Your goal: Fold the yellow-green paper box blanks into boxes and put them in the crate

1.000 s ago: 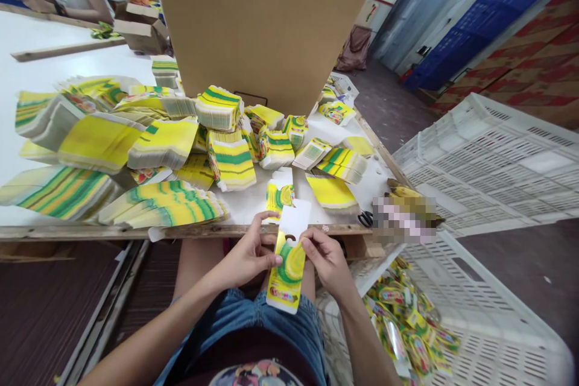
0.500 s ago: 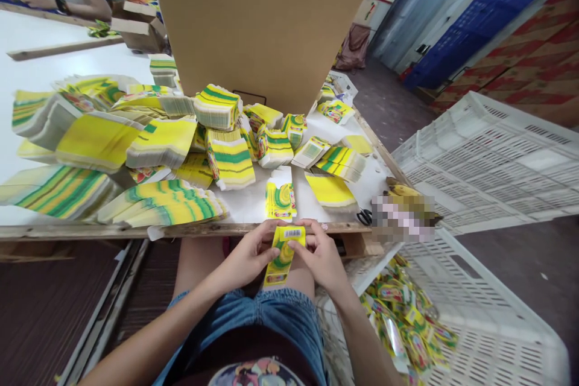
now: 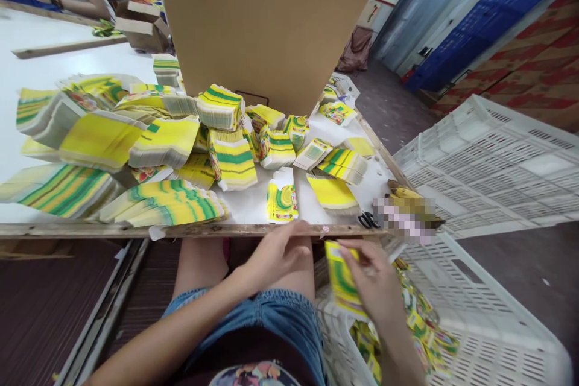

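Observation:
My right hand (image 3: 373,274) pinches a small yellow and green printed carton (image 3: 341,274) by its upper edge. The carton hangs tilted over the near rim of the white crate, to the right of my knees. My left hand (image 3: 278,256) is above my lap at the table edge, its fingers stretched out and holding nothing. In front of it on the table lies a small pile of flat yellow cartons (image 3: 281,199) with white flaps. Part of my right fingers is hidden behind the thumb and slightly smeared.
Stacks of striped yellow and green cartons (image 3: 169,202) cover the table's left and middle. A large cardboard box (image 3: 271,24) stands behind them. Black scissors (image 3: 368,220) and bananas (image 3: 407,194) lie at the right corner. A white crate (image 3: 488,313) holds many finished-looking packets; a person sits far left.
My right hand has moved right with the carton, from my lap to over the crate. My left hand has let go of the carton and opened.

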### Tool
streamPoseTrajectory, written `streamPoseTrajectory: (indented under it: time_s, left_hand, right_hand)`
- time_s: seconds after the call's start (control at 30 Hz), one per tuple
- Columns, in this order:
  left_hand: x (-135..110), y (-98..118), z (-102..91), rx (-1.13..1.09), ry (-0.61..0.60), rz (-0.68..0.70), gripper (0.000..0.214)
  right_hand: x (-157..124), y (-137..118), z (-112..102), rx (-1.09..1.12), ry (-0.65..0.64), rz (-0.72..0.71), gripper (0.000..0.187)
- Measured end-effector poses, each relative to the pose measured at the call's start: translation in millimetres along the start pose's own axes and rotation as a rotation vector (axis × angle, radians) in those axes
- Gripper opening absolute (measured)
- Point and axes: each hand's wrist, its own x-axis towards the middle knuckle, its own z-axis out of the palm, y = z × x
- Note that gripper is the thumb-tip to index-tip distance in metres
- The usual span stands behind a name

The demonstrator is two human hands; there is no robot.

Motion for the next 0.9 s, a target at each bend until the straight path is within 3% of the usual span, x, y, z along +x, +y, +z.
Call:
streamPoseTrajectory:
  time_s: [0.07,0.13,0.2,0.37,0.47,0.6,0.7,0.9]
  left_hand:
    - [12,-12,-7.9,0.385,0.038,0.037,0.058]
    - [21,-24,-14.6,0.528,-0.016,0.027,0.068]
    - [23,-33,-16.5,0.519,-0.043,0.026,0.073]
    - [15,-38,-14.6,0.381,-0.026,0.025,0.071]
    - [13,-37,-19.9,0.266,0.013,0.008,0.067]
    - [15,-34,-28.7,0.045,0.152,-0.016,0.063]
    - [17,-28,-30.6,-0.172,0.238,-0.034,0.06]
    - [11,-10,-23.8,-0.569,0.058,-0.118,0.064]
  right_hand:
    - [0,16,-24,-0.342,0.101,-0.038,0.033]
    - [5,26,-24,-0.372,0.063,-0.05,0.037]
    - [16,27,2,-0.209,-0.05,-0.029,0.033]
    - [58,5,101,-0.114,0.007,0.029,0.024]
    - [73,-5,126,-0.024,0.056,0.087,0.016]
    - [71,-5,118,0.217,0.076,0.143,0.024]
    - [55,-4,106,0.468,-0.003,0.188,0.039]
    - [16,-8,100,0.794,-0.175,0.31,0.044]
